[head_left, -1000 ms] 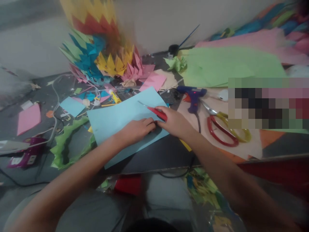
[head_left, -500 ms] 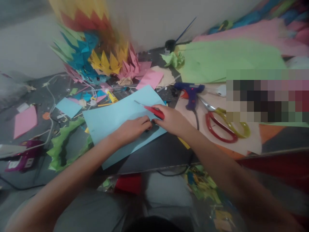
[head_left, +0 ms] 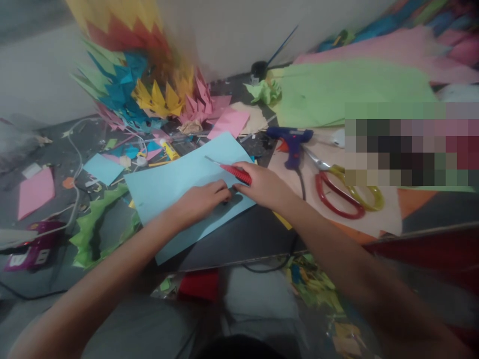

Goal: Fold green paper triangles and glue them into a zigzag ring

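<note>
A light blue sheet of paper (head_left: pixel 168 184) lies at a slant on the dark tabletop. My right hand (head_left: pixel 264 184) is closed around the red ribbed handle of a craft knife (head_left: pixel 236 173). Its thin metal tip points left and away from me, over the sheet. On the same sheet rests my left hand (head_left: pixel 204 198), its fingers curled in close to my right thumb. The fingertips are in shadow, so what they pinch, if anything, does not show.
Right of the sheet are a blue glue gun (head_left: pixel 294 144) and scissors (head_left: pixel 339 192) with red and yellow handles. A green zigzag paper strip (head_left: pixel 88 229) lies left. Behind stand colourful pointed paper shapes (head_left: pixel 157 99), a glue stick (head_left: pixel 169 149) and scattered scraps.
The whole view has shifted slightly to the left. Both hands, the craft knife and the blue sheet keep nearly the same positions relative to each other.
</note>
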Tool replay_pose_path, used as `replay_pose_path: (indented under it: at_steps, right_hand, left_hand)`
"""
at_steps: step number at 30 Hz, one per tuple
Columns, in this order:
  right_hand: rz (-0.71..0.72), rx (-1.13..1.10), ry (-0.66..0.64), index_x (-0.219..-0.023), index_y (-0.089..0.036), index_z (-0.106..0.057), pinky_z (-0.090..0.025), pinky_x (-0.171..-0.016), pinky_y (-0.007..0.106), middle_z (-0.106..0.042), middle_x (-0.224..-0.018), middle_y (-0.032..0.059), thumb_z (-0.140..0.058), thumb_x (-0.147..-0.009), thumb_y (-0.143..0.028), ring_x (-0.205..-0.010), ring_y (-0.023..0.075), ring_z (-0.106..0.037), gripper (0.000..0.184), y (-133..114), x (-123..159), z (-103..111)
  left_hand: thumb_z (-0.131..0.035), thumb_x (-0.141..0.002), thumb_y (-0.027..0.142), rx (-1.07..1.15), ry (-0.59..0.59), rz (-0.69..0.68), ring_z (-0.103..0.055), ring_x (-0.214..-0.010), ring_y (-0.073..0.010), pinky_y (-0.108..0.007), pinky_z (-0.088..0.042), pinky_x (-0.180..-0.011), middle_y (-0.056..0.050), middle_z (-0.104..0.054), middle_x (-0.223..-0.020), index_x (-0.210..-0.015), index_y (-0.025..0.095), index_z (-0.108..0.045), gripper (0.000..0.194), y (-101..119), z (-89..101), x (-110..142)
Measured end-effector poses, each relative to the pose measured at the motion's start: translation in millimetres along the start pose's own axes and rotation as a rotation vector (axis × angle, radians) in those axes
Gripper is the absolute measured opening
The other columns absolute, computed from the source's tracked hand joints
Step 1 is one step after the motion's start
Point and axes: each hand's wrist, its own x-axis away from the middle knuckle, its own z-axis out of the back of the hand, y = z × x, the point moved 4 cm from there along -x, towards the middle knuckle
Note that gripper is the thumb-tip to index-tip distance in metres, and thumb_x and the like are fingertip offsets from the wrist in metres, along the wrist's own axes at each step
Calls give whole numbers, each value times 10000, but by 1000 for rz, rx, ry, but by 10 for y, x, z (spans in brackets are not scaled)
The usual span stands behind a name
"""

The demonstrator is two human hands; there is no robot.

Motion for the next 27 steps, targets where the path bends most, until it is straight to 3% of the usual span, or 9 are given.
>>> replay_pose_path:
  at_steps: [18, 27]
  right_hand:
    - [8, 33, 2, -1226, -187, -512, -454, -839, 389, -606, -1202, 96, -611, -772, -292, -1031, 279, -587, 477, -23, 8, 7]
    - [6, 30, 19, -1228, -201, -510, -460, -818, 385, -616, -1182, 90, -606, -769, -325, -1005, 277, -597, 485, 29, 7, -19]
  left_hand:
    - [-352, -873, 95, 40, 48, 23, -548, -747, -130, -233, -422, -556, -39, -553, -1010, -999, 202, -522, 237, -98, -6, 136]
    - [-343, -941, 232, 376, 215, 180, -575, -841, -137, -281, -458, -752, -30, -596, -924, -964, 183, -533, 198, -129, 84, 223]
